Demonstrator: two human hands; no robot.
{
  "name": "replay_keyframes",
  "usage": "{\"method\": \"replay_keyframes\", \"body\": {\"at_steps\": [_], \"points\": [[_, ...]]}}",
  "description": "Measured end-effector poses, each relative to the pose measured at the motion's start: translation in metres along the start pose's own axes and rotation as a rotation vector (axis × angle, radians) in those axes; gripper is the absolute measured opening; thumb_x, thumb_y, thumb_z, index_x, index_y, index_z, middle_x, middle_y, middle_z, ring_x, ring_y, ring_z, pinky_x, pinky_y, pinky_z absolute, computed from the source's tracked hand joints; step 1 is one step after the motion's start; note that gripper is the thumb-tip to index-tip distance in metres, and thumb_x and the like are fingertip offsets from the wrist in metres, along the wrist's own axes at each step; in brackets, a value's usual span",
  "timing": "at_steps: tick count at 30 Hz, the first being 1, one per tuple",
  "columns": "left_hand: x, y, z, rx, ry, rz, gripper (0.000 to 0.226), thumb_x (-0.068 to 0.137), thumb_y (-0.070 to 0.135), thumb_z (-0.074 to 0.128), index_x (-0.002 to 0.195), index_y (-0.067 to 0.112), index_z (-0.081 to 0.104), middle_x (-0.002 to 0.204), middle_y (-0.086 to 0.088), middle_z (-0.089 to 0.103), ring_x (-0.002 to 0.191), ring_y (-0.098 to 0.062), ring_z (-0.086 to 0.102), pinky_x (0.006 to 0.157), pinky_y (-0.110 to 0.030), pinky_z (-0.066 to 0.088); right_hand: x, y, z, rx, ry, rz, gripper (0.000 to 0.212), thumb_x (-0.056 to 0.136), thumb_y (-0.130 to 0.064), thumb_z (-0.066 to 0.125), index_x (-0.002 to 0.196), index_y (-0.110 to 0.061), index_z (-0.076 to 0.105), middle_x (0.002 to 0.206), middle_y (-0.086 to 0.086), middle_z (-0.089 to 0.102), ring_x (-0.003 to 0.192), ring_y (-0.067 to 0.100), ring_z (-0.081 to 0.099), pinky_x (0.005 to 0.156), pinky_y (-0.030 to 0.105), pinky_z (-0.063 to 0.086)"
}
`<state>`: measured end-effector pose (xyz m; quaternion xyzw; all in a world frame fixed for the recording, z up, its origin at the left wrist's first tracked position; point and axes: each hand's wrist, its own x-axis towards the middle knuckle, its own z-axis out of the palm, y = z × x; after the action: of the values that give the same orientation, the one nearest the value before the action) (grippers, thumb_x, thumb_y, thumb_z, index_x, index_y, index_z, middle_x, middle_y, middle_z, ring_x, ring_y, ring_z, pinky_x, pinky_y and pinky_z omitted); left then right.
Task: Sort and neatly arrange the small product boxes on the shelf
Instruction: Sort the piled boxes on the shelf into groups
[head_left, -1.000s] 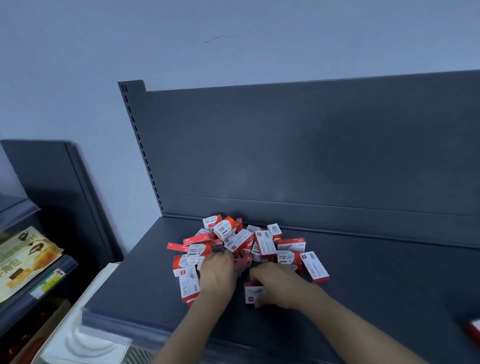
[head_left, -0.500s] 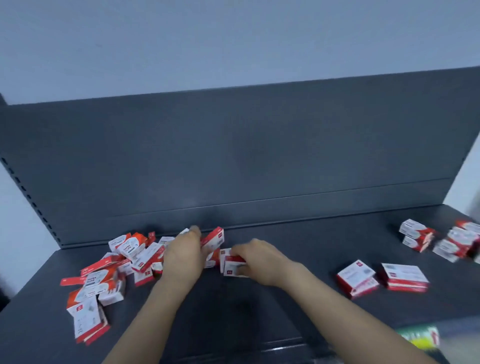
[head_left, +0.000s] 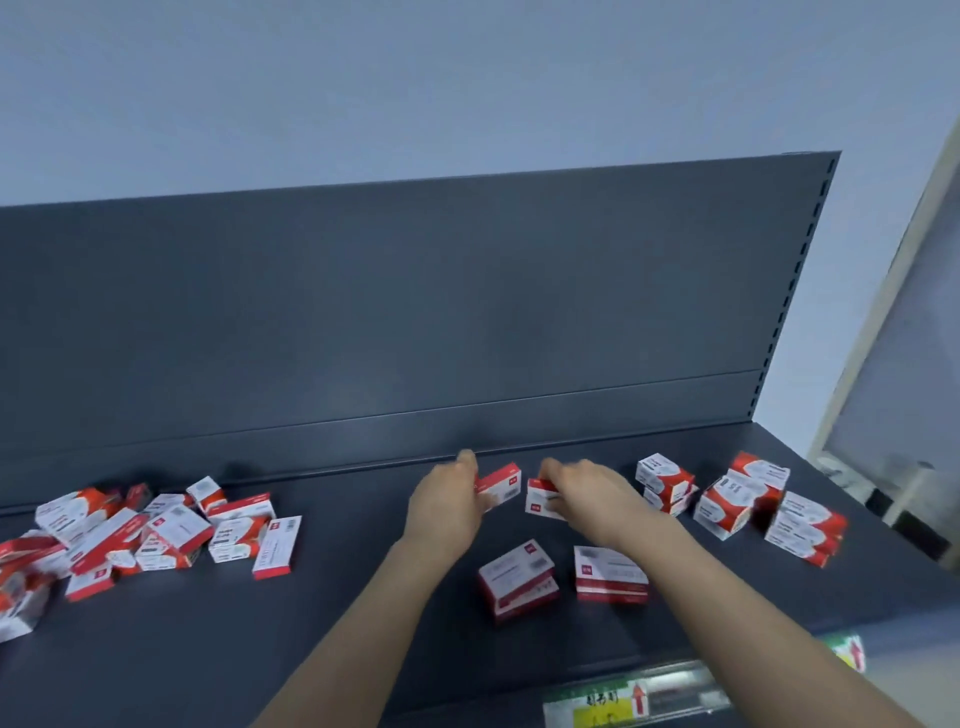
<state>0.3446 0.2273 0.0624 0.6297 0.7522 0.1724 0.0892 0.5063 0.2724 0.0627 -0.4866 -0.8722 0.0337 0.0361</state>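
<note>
Two boxes held near the back edge of the shelf (head_left: 363, 613): left hand (head_left: 447, 501) pinches left box (head_left: 501, 483), right hand (head_left: 589, 493) pinches right box (head_left: 543, 503). Judged light, stiff card, somewhat slick; best gripped across the narrow sides.

Shop: gondola shelf (head_left: 363, 597), price strip (head_left: 631, 699)

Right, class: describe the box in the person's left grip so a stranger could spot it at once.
On the dark grey shelf, look midway along, near the back panel. There the person's left grip pinches a red-and-white box by its left end; unlike the other box in the right grip, it tilts up to the right.
</note>
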Motion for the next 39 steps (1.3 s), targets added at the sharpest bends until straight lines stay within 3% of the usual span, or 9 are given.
{"method": "replay_keyframes", "body": {"at_steps": [7,13,16,18,20,22,26,31,39], "points": [[0.011,0.032,0.035,0.066,-0.114,0.002,0.026,0.09,0.015,0.058,0.113,0.008,0.048,0.108,-0.012,0.061,0.097,-0.027,0.06,0.076,-0.035,0.048,-0.007,0.041,0.02,0.029,-0.1,0.018,0.024,0.092,-0.023,0.051,0.116,-0.021,0.052,0.112,0.006,0.063,0.098,0.023,0.061,0.077,0.032,0.049],[0.008,0.034,0.043,-0.034,-0.219,0.013,0.026,0.087,0.007,0.059,0.11,0.0,0.049,0.11,-0.02,0.058,0.099,-0.035,0.058,0.077,-0.041,0.047,-0.008,0.046,0.028,-0.018,-0.161,-0.029,0.025,0.094,-0.037,0.046,0.116,-0.029,0.054,0.114,-0.003,0.061,0.098,0.011,0.059,0.077,0.022,0.047],[0.006,0.032,0.039,-0.08,-0.287,0.01,0.031,0.089,0.016,0.06,0.112,-0.002,0.05,0.109,-0.021,0.057,0.095,-0.032,0.055,0.074,-0.04,0.046,-0.008,0.041,0.026,0.007,-0.18,-0.067,0.009,0.094,-0.042,0.045,0.094,-0.037,0.053,0.101,-0.009,0.061,0.085,0.005,0.055,0.067,0.018,0.042],[0.004,0.033,0.032,-0.106,-0.302,0.018,0.035,0.091,0.026,0.057,0.11,-0.003,0.052,0.101,-0.019,0.055,0.087,-0.03,0.051,0.065,-0.035,0.041,-0.005,0.039,0.022,0.001,-0.18,-0.067,0.014,0.092,-0.042,0.048,0.079,-0.038,0.044,0.098,-0.01,0.063,0.088,0.007,0.06,0.067,0.019,0.042],[0.001,0.033,0.025,-0.108,-0.263,0.021,0.039,0.092,0.032,0.054,0.109,-0.004,0.053,0.102,-0.022,0.056,0.092,-0.035,0.054,0.067,-0.034,0.039,-0.002,0.035,0.02,-0.015,-0.131,-0.069,0.006,0.09,-0.041,0.05,0.089,-0.035,0.051,0.109,-0.006,0.067,0.102,0.012,0.062,0.075,0.023,0.043],[-0.002,0.03,0.018,-0.109,-0.171,0.025,0.04,0.094,0.032,0.051,0.107,-0.006,0.052,0.109,-0.025,0.056,0.1,-0.039,0.054,0.072,-0.038,0.04,0.003,0.027,0.014,-0.029,-0.092,-0.07,0.022,0.091,-0.04,0.05,0.109,-0.028,0.056,0.118,-0.004,0.065,0.11,0.014,0.059,0.078,0.022,0.041],[-0.009,0.01,-0.001,-0.06,0.04,-0.009,0.043,0.096,0.032,0.048,0.115,-0.007,0.049,0.12,-0.027,0.052,0.112,-0.04,0.048,0.093,-0.041,0.039,0.014,-0.006,-0.002,0.054,0.033,-0.109,0.046,0.091,-0.037,0.053,0.132,-0.019,0.047,0.134,0.0,0.054,0.121,0.017,0.052,0.094,0.025,0.042],[-0.028,-0.035,-0.028,0.004,0.168,-0.121,0.039,0.095,0.032,0.049,0.113,-0.003,0.051,0.121,-0.023,0.054,0.115,-0.037,0.048,0.095,-0.039,0.039,0.031,-0.063,-0.01,0.155,0.087,-0.211,0.053,0.091,-0.039,0.053,0.137,-0.016,0.041,0.139,0.004,0.048,0.127,0.019,0.047,0.101,0.03,0.041],[-0.06,-0.142,-0.076,0.012,0.253,-0.293,0.036,0.095,0.032,0.047,0.113,0.001,0.052,0.119,-0.018,0.056,0.112,-0.032,0.052,0.09,-0.039,0.042,0.058,-0.175,0.004,0.18,0.08,-0.38,0.054,0.093,-0.042,0.048,0.14,-0.02,0.036,0.141,-0.004,0.043,0.13,0.014,0.042,0.101,0.027,0.038]]}}
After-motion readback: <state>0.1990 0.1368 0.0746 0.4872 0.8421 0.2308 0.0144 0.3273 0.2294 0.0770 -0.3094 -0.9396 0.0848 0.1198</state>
